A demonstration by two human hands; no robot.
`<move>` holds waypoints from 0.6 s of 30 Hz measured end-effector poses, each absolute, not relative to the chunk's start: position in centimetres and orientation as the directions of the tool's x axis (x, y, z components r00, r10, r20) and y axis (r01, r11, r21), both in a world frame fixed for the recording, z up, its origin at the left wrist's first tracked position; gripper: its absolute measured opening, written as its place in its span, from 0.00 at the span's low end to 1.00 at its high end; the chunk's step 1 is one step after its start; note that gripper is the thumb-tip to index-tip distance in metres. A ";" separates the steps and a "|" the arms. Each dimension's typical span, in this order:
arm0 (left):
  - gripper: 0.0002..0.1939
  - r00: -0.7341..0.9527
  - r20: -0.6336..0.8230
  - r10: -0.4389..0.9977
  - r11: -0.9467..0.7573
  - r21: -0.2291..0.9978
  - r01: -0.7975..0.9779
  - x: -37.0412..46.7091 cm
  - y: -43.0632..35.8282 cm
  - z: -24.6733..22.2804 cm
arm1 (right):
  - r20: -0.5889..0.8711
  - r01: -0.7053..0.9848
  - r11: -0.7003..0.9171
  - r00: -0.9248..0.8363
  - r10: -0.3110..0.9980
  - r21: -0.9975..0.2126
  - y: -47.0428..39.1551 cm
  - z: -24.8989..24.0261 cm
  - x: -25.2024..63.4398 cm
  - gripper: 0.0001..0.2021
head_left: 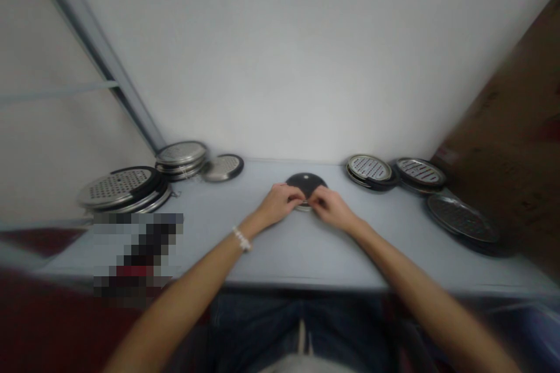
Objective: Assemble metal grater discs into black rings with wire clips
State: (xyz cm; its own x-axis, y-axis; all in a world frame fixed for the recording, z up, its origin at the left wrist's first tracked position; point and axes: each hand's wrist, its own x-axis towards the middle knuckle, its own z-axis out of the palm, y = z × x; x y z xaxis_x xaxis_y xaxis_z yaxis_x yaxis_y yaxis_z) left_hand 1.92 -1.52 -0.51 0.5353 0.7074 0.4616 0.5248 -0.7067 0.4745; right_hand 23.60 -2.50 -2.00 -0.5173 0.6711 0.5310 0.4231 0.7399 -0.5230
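Note:
A round black disc [305, 180] with a pale spot near its far side lies on the grey table in front of me. A light metal rim shows at its near edge. My left hand [282, 200] is over the disc's left front part, thumb and fingers pinched together. Opposite it, my right hand [330, 205] is closed in a similar pinch, so the fingertips of both hands nearly meet. What they pinch is too small and blurred to make out. My palms and fingers hide much of the disc's near half.
Stacked round metal grater plates with black rims [122, 186] stand at the left, with another stack [181, 154] and a single plate [223, 167] behind. More perforated plates [371, 169] lie at right, beside a cardboard box [516, 111]. A white wall [297, 58] rises behind the table [280, 256].

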 end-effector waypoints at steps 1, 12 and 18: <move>0.05 0.536 0.466 0.704 -0.710 0.476 0.519 1.9 -1.6 -0.5 | 0.533 0.423 0.740 -0.514 0.672 -0.524 -2.5 -2.1 23.6 0.09; 0.06 0.604 0.477 0.638 -0.769 0.440 0.464 1.7 -1.2 -0.4 | 0.526 0.459 0.749 -0.533 0.663 -0.478 -2.4 -2.3 23.5 0.09; 0.08 0.608 0.483 0.630 -0.775 0.435 0.457 1.6 -0.7 -0.9 | 0.517 0.469 0.748 -0.541 0.663 -0.469 -2.3 -2.2 23.4 0.10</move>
State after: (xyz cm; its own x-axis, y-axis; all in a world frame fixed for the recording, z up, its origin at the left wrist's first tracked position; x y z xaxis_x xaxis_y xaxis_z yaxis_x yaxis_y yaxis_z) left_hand 1.62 -0.75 -0.95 0.6081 0.6300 0.4831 0.4574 -0.7754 0.4354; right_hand 23.42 -2.35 -2.19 -0.5412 0.6634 0.5167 0.4689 0.7481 -0.4695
